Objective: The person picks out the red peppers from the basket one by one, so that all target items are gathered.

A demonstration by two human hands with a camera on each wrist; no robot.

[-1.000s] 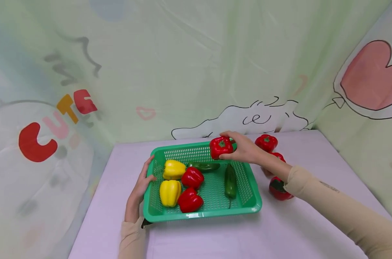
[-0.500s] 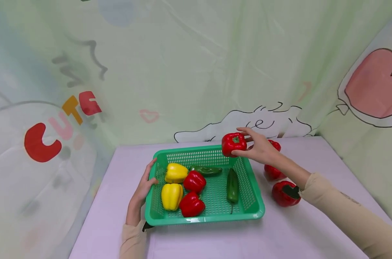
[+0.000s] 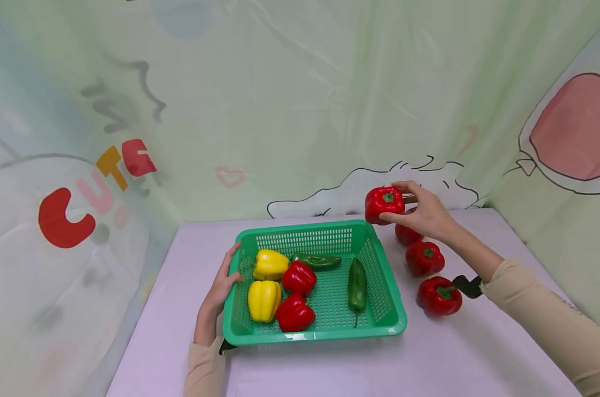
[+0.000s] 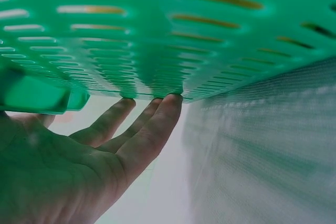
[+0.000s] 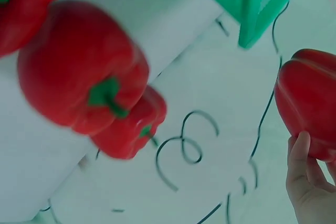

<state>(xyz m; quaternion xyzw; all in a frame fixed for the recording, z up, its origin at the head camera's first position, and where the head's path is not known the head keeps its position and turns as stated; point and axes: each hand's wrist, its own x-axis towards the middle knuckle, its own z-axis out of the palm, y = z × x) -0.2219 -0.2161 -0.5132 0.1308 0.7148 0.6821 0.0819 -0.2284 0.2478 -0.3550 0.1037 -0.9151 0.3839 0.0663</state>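
Observation:
My right hand [image 3: 423,214] pinches a red bell pepper [image 3: 379,205] between thumb and fingers, raised above the basket's back right corner. My left hand [image 3: 219,285] holds the left side of a green plastic basket [image 3: 319,335], thumb over the rim. In the left wrist view the fingers [image 4: 152,132] lie nearly straight against the basket's outer wall. Inside the basket are two yellow bell peppers [image 3: 264,301], two red bell peppers [image 3: 298,278] and two green chili peppers [image 3: 357,284]. The right wrist view shows the held pepper [image 5: 310,103] at its right edge.
Three red bell peppers stand on the table right of the basket: a front one [image 3: 439,296], a middle one [image 3: 425,258] and a back one [image 3: 409,235] partly hidden by the right hand. A pale lilac cloth [image 3: 300,369] covers the table. Printed curtains [image 3: 290,110] hang behind.
My right hand has carried the red bell pepper rightward and slightly up, from over the basket toward the peppers on the table. The left hand has stayed on the basket.

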